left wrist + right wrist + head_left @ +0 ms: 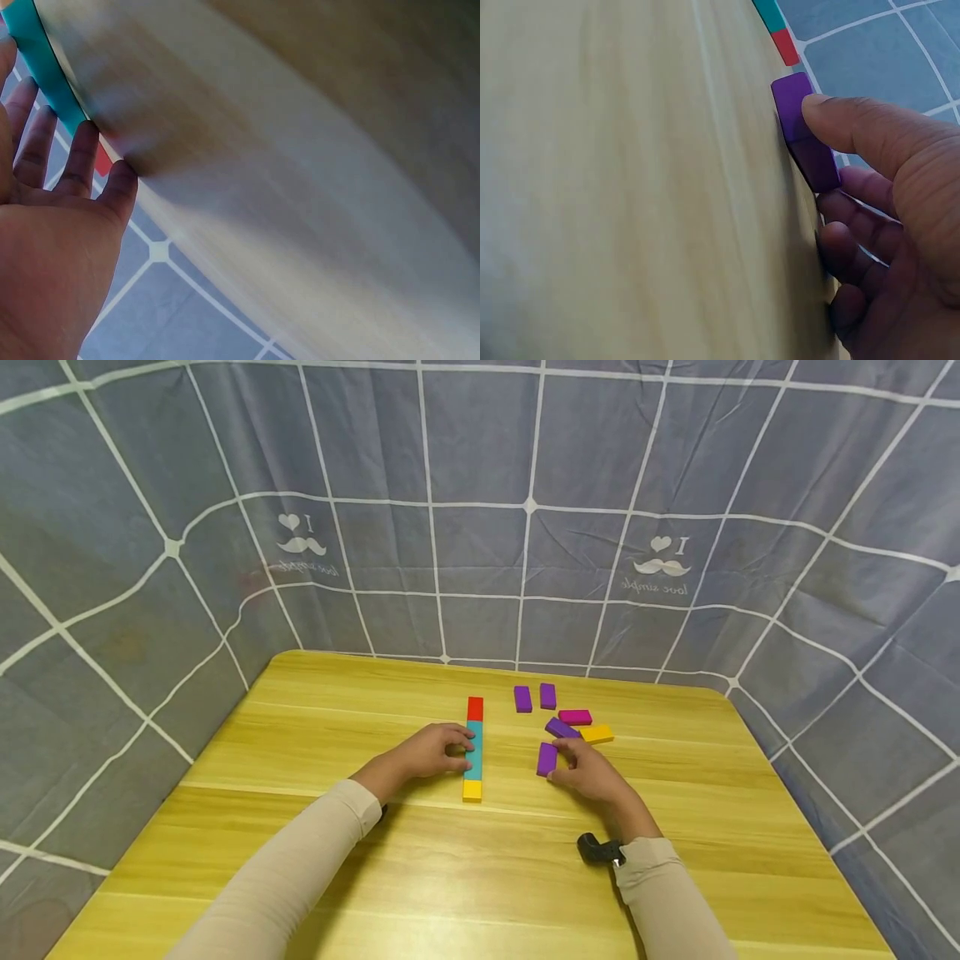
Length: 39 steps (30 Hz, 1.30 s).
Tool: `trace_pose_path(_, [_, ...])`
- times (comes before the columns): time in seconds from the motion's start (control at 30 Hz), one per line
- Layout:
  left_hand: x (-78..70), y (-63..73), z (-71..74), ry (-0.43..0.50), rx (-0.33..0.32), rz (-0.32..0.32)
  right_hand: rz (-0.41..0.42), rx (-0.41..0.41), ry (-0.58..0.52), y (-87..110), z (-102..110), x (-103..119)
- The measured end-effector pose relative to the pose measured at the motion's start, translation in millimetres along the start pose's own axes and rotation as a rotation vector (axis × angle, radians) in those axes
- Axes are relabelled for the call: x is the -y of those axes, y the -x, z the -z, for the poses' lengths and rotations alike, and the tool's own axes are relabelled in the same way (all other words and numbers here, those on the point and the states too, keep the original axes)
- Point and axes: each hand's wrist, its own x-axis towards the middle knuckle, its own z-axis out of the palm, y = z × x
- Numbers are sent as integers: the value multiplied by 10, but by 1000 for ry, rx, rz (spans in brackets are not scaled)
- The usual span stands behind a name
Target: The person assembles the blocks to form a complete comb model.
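Observation:
A straight row of blocks lies on the table, with a red block (476, 708) at the far end, a teal stretch (475, 752) in the middle and a yellow block (472, 791) nearest me. My left hand (429, 752) is at the row's left side, fingertips at the teal part; in the left wrist view its fingers look extended along the teal edge (46, 71). To the right, my right hand (591, 774) pinches a purple block (547, 759) between thumb and fingers. The right wrist view shows the thumb on this purple block (804, 129).
Beyond my right hand lie another purple block (562, 727), a magenta block (575, 717) and a yellow block (597, 734). Farther back are two purple blocks, one left (522, 699) and one right (548, 696). A grey checked curtain (480, 552) surrounds the wooden table (480, 877).

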Motion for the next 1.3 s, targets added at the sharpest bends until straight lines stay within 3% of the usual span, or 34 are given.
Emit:
trace_pose_path(0.37, [11, 17, -1, -4, -7, -9, -30, -26, -95, 31, -95, -30])
trace_pose_path(0.67, [28, -2, -16, -7, -5, -15, -43, 20, -167, 134, -145, -4])
trace_pose_path(1.1, [11, 5, 7, 7, -6, -19, 58, 128, -243, 294, -251, 162])
trace_pose_path(1.3, [4, 8, 2, 15, -6, -20, 71, 131, -227, 334, -349, 230])
